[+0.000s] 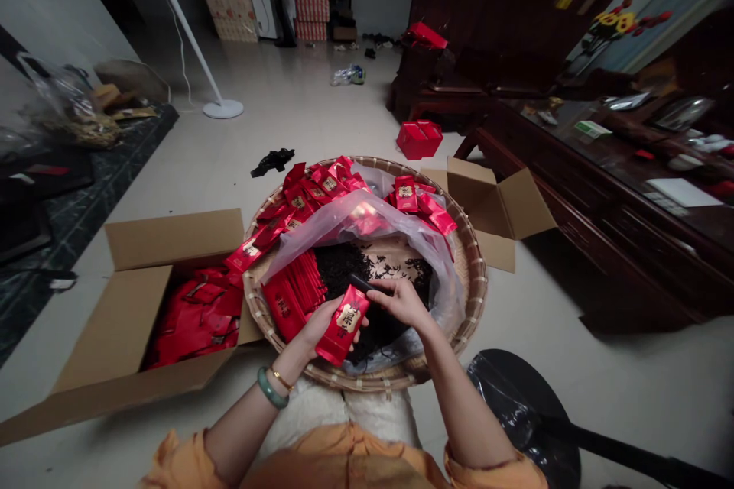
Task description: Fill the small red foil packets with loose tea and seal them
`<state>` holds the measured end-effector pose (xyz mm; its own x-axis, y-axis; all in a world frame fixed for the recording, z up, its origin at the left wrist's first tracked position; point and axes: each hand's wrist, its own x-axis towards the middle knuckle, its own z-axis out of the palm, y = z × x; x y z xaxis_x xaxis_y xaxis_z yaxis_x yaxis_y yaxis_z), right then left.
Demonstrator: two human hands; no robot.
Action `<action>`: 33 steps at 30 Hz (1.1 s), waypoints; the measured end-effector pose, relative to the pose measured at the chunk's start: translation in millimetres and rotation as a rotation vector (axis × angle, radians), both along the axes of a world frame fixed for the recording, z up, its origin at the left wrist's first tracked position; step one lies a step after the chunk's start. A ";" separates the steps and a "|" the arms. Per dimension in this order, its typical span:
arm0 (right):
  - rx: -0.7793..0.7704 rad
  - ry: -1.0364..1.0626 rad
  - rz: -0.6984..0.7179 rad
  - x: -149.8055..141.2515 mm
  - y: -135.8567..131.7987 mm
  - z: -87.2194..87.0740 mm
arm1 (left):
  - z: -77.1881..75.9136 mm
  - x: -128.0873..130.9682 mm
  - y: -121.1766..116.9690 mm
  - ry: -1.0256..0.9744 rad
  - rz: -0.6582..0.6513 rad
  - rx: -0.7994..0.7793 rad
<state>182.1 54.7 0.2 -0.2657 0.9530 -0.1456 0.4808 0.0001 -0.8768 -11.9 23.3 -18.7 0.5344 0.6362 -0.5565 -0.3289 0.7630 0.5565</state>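
On my feed, a large woven bamboo tray (467,275) sits on the floor, with a cardboard box (172,241) of red sachets (198,317) to its left. The tray holds a clear plastic bag (367,218) of dark loose tea (338,271). Over the tea, the left hand (326,325) grips one red sachet (344,328), and the right hand (401,302) pinches a small black tool (360,283) just above it.
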 end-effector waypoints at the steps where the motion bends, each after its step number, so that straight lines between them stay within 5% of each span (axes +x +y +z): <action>1: 0.000 0.009 0.004 0.4 0.1 -0.2 | 0.9 0.1 0.3 0.002 -0.002 0.004; 8: 0.001 0.032 0.013 0.3 -0.1 0.9 | 1.2 -0.2 -0.6 -0.013 0.007 -0.001; 15: -0.170 0.088 0.005 13.4 1.5 6.2 | -8.2 -3.1 -3.9 0.001 0.015 -0.028; 25: 0.177 -0.409 -0.310 38.5 2.8 -34.6 | 6.0 3.2 -2.9 -0.003 0.167 -0.031; 28: 0.219 -0.244 -0.290 22.0 0.3 -30.3 | 5.1 7.7 -4.1 0.031 0.184 -0.044; 33: 0.037 0.174 -0.222 -12.3 -7.1 -22.5 | 8.0 11.7 -2.6 0.025 0.213 0.000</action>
